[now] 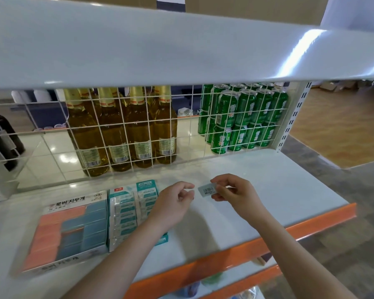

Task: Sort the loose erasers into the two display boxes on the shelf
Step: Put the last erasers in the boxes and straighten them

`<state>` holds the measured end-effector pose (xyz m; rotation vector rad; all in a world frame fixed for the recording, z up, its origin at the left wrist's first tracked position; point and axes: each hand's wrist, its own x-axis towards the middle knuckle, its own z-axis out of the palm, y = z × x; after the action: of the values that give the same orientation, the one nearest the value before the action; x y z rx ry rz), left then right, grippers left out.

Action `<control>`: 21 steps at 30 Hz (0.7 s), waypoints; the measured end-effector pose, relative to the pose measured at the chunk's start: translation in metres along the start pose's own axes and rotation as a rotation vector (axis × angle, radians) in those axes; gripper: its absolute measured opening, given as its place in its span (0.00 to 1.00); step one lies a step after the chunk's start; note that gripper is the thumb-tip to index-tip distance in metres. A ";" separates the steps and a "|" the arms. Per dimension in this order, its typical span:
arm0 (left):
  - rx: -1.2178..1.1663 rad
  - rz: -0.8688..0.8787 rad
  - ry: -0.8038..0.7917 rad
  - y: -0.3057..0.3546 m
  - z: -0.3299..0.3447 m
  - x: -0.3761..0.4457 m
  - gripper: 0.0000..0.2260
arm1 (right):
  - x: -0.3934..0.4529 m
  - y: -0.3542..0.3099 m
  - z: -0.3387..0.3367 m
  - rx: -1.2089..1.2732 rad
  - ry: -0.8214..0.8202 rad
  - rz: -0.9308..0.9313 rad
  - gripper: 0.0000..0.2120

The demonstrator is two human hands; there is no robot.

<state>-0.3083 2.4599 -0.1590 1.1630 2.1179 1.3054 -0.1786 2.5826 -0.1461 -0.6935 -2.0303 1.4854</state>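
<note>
The right hand pinches a small wrapped eraser by its end, just right of the left hand whose curled fingers hold nothing; it looks light, a bit slippery, best held by its two flat sides.

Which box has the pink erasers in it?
The left display box, farthest from the hands. It holds pink and blue-grey blocks, while the teal box beside it holds small white-and-teal wrapped erasers.
</note>
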 end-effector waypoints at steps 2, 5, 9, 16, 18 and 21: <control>-0.058 -0.024 -0.006 0.002 -0.002 -0.001 0.08 | -0.001 -0.003 0.005 0.007 -0.028 -0.018 0.09; -0.111 -0.054 0.007 0.003 -0.005 -0.002 0.07 | -0.003 -0.004 0.010 -0.053 -0.071 -0.035 0.09; -0.189 -0.131 0.037 0.002 -0.011 -0.001 0.06 | -0.004 -0.001 0.015 -0.093 -0.095 -0.025 0.10; -0.276 -0.205 0.058 0.003 -0.017 -0.004 0.05 | -0.006 0.002 0.026 -0.043 -0.106 -0.084 0.17; -0.285 -0.213 0.076 0.004 -0.017 -0.004 0.05 | -0.006 0.004 0.028 -0.029 -0.104 -0.090 0.18; -0.288 -0.220 0.083 0.004 -0.017 -0.004 0.05 | -0.007 0.005 0.029 -0.033 -0.116 -0.102 0.19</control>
<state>-0.3158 2.4478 -0.1475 0.7486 1.9644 1.5126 -0.1928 2.5597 -0.1594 -0.5195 -2.1471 1.4673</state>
